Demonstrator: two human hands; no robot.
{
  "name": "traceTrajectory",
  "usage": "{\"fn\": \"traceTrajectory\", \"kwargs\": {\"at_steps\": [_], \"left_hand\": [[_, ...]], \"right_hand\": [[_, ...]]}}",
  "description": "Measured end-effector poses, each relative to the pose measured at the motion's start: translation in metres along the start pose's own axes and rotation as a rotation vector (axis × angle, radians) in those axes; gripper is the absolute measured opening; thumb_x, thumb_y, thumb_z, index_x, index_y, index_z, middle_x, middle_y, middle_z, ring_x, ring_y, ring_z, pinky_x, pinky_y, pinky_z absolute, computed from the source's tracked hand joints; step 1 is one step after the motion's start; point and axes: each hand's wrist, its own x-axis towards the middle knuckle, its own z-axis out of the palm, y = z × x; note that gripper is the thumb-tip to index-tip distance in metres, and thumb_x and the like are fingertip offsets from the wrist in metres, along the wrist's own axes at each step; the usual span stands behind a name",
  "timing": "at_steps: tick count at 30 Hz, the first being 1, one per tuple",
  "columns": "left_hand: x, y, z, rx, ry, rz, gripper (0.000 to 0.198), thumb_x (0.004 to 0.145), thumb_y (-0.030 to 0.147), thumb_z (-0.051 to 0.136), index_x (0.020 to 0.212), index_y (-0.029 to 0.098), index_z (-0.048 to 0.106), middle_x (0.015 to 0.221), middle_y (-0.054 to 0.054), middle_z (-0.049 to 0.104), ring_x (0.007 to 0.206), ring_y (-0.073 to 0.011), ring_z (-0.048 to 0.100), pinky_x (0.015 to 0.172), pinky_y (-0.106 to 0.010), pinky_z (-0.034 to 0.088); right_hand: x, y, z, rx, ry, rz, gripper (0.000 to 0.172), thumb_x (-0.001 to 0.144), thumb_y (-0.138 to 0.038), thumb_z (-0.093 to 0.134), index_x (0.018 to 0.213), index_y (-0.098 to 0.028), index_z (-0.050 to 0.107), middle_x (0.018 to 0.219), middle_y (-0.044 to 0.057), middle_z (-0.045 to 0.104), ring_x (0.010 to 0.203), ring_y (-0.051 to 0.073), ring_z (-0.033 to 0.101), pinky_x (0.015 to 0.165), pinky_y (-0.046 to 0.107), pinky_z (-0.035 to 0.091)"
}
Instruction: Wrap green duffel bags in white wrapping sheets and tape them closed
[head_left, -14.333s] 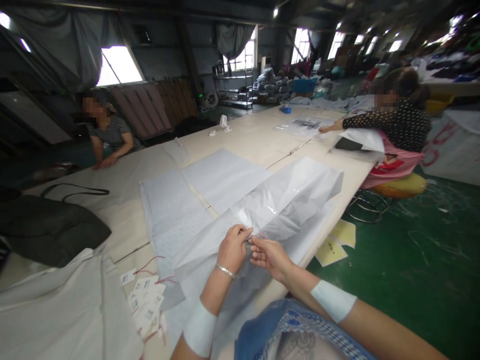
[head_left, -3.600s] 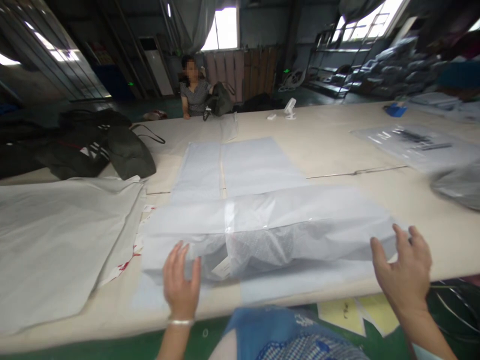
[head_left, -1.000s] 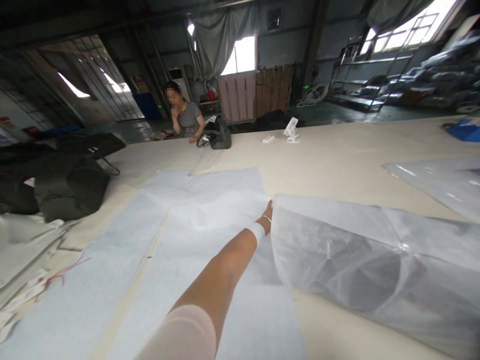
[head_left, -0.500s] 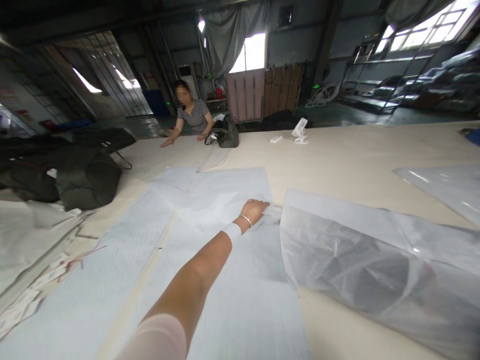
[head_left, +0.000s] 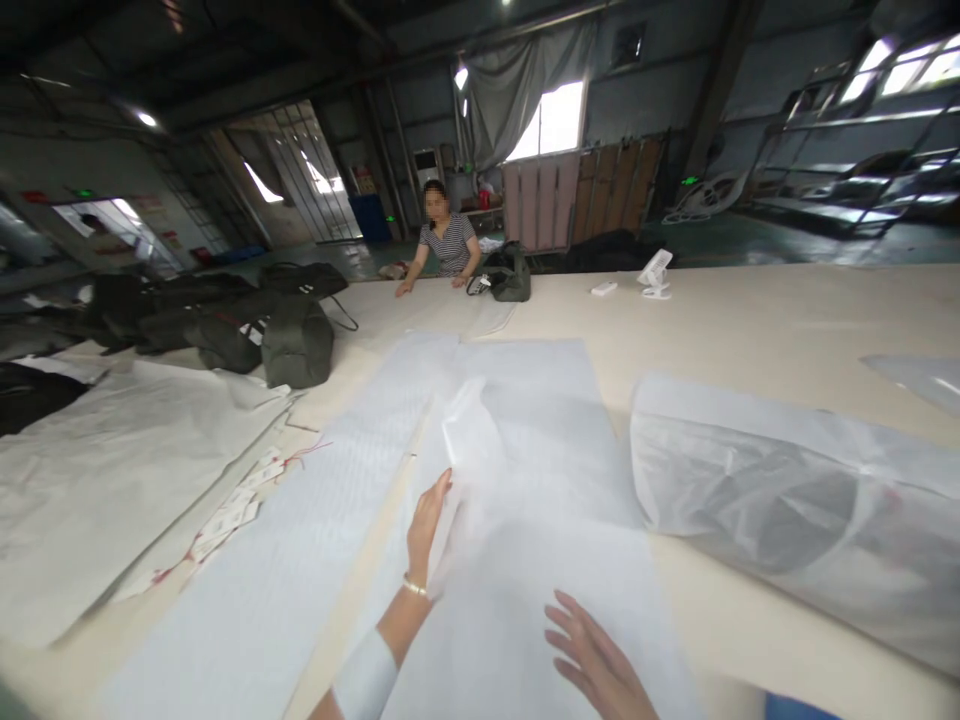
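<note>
White sheet (head_left: 471,445), raised edge gripped by left hand (head_left: 426,522), right hand (head_left: 600,665) spread flat on it

left hand (head_left: 426,522) lifts a thin white sheet (head_left: 480,470); right hand (head_left: 600,665) flat beside the bagged garment (head_left: 787,500).

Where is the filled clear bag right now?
In the head view the bag lies on the table at the right, just right of the white sheet near the right hand.
</note>
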Motion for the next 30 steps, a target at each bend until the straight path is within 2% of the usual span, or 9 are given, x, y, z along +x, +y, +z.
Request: {"fn": "traceTrajectory", "kwargs": {"at_steps": [4, 7, 9, 13, 16, 19, 22, 27, 30], "left_hand": [[-0.089, -0.042, -0.043, -0.077, -0.116, -0.294, 0.063, 0.075, 0.019, 0.058, 0.136, 0.032, 0.049, 0.117, -0.001, 0.067, 0.114, -0.0247, 0.059, 0.104, -0.037, 0.045], [-0.135, -0.074, -0.068, -0.147, -0.191, -0.379, 0.055, 0.075, 0.015, 0.054, 0.128, 0.031, 0.058, 0.119, -0.002, 0.067, 0.118, -0.0238, 0.058, 0.107, -0.036, 0.042], [-0.158, -0.096, -0.083, -0.227, -0.257, -0.420, 0.049, 0.076, 0.013, 0.049, 0.120, 0.029, 0.063, 0.120, -0.002, 0.067, 0.119, -0.0223, 0.057, 0.111, -0.036, 0.039], [-0.186, -0.140, -0.120, -0.496, -0.313, -0.572, 0.037, 0.079, 0.026, 0.052, 0.113, 0.025, 0.068, 0.122, -0.003, 0.066, 0.122, -0.0218, 0.056, 0.111, -0.033, 0.039], [-0.187, -0.164, -0.151, -0.743, -0.328, -0.790, 0.046, 0.080, 0.047, 0.060, 0.120, 0.024, 0.065, 0.118, -0.006, 0.068, 0.115, -0.0263, 0.061, 0.103, -0.039, 0.047], [-0.170, -0.177, -0.171, -0.990, -0.444, -0.997, 0.058, 0.083, 0.067, 0.050, 0.119, 0.024, 0.066, 0.118, -0.009, 0.068, 0.112, -0.0280, 0.063, 0.097, -0.042, 0.051], [-0.151, -0.182, -0.171, -1.093, -0.522, -0.921, 0.061, 0.084, 0.068, 0.051, 0.121, 0.022, 0.063, 0.130, -0.010, 0.061, 0.120, -0.0268, 0.058, 0.097, -0.039, 0.051], [-0.136, -0.183, -0.149, -1.040, -0.628, -0.853, 0.071, 0.077, 0.058, 0.070, 0.135, 0.025, 0.047, 0.139, -0.010, 0.054, 0.121, -0.0274, 0.057, 0.092, -0.040, 0.053], [-0.129, -0.186, -0.136, -1.053, -0.570, -0.789, 0.076, 0.067, 0.048, 0.081, 0.131, 0.022, 0.050, 0.131, -0.013, 0.059, 0.113, -0.0265, 0.061, 0.092, -0.037, 0.053]], "right_hand": [[0.006, 0.029, 0.093, 0.211, -0.147, 0.140, 0.089, 0.073, -0.079, 0.057, 0.142, -0.024, 0.045, 0.140, 0.013, 0.053, 0.123, 0.028, 0.055, 0.105, 0.042, 0.042], [0.004, 0.053, 0.153, 0.274, -0.259, 0.162, 0.076, 0.081, -0.074, 0.053, 0.136, -0.021, 0.053, 0.133, 0.013, 0.059, 0.121, 0.026, 0.057, 0.102, 0.040, 0.043], [0.004, 0.071, 0.184, 0.281, -0.220, 0.111, 0.070, 0.080, -0.069, 0.059, 0.129, -0.019, 0.058, 0.125, 0.012, 0.065, 0.116, 0.027, 0.060, 0.098, 0.041, 0.047], [0.001, 0.108, 0.227, 0.270, 0.015, -0.035, 0.059, 0.074, -0.054, 0.074, 0.118, -0.015, 0.063, 0.111, 0.011, 0.071, 0.103, 0.029, 0.065, 0.087, 0.039, 0.052], [-0.006, 0.131, 0.247, 0.183, 0.146, -0.105, 0.053, 0.072, -0.052, 0.076, 0.107, -0.014, 0.066, 0.103, 0.010, 0.073, 0.097, 0.028, 0.067, 0.083, 0.036, 0.052], [-0.016, 0.145, 0.262, 0.091, 0.261, -0.177, 0.048, 0.072, -0.052, 0.075, 0.100, -0.014, 0.067, 0.098, 0.007, 0.073, 0.094, 0.027, 0.066, 0.084, 0.034, 0.052], [-0.026, 0.152, 0.269, 0.144, 0.324, -0.170, 0.049, 0.072, -0.054, 0.074, 0.100, -0.015, 0.066, 0.097, 0.007, 0.073, 0.095, 0.027, 0.066, 0.085, 0.034, 0.052], [-0.038, 0.159, 0.262, 0.125, 0.372, -0.177, 0.058, 0.067, -0.051, 0.077, 0.111, -0.014, 0.066, 0.104, 0.010, 0.073, 0.102, 0.031, 0.065, 0.084, 0.037, 0.053], [-0.038, 0.165, 0.250, -0.024, 0.456, -0.200, 0.061, 0.064, -0.050, 0.078, 0.112, -0.015, 0.067, 0.107, 0.011, 0.072, 0.104, 0.033, 0.065, 0.086, 0.039, 0.053]]}}
